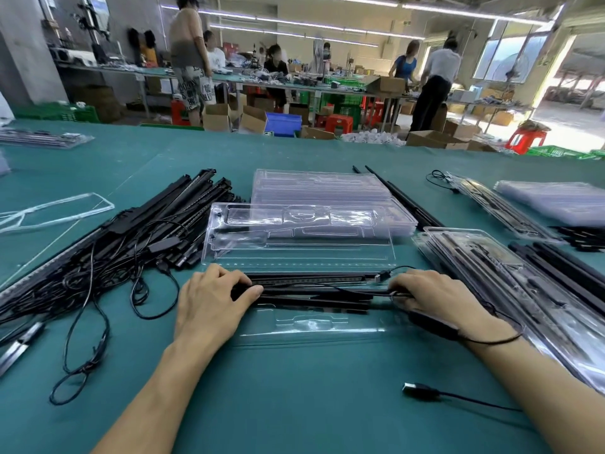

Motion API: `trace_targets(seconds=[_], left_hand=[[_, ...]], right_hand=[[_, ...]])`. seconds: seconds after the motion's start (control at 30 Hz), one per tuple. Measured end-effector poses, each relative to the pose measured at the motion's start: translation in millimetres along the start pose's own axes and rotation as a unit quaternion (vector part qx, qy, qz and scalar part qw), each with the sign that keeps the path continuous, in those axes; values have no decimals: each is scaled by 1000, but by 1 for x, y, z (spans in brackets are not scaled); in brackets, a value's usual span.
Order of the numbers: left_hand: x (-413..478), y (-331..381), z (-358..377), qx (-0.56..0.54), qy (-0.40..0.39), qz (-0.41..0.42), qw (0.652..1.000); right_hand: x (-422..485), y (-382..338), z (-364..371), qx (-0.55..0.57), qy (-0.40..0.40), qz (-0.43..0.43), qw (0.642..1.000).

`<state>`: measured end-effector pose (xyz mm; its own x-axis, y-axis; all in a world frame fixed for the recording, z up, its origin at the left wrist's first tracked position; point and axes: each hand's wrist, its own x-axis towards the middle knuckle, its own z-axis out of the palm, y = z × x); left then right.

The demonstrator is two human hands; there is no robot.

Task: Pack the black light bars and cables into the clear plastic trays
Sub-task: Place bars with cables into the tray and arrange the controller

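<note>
Head view: at a teal worktop (294, 404) in a busy packing hall, a worker's left hand (212, 299) and right hand (435, 298) hold opposite ends of a bundle of long, slim black light bars (311, 286). The bars lie crosswise over the far part of a shallow clear plastic tray (311, 324). Each grip is curled round the bars' ends, the left thumb on top. The right hand also gathers a thin black cable (497, 340) that loops by the wrist. Whether the bars sit fully in their channels cannot be told.

The step in hand looks like seating the bars. It should go best with both ends pressed down level, and the cable coiled into the moulded hollow nearer the worker rather than trapped beneath.

Room is tight on three sides:
- Behind, a second clear moulded tray (294, 237) lies just beyond the bars.
- On the left, a heap of loose black bars and tangled cables (131, 237) crowds the left hand.
- On the right, a row of filled clear trays (523, 290) lies just beside the right wrist.

Open worktop lies toward the worker, where only a black USB plug (419, 389) trails its lead near the right forearm.
</note>
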<state>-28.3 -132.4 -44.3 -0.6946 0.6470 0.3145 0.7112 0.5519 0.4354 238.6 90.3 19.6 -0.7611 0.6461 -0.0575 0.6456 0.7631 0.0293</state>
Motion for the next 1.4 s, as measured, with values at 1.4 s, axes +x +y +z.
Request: trace_targets(seconds=[1.4], left_hand=[[7,22,-12,109,-3,34,993]], right_hand=[[18,-46,15,129,7,-88,988]])
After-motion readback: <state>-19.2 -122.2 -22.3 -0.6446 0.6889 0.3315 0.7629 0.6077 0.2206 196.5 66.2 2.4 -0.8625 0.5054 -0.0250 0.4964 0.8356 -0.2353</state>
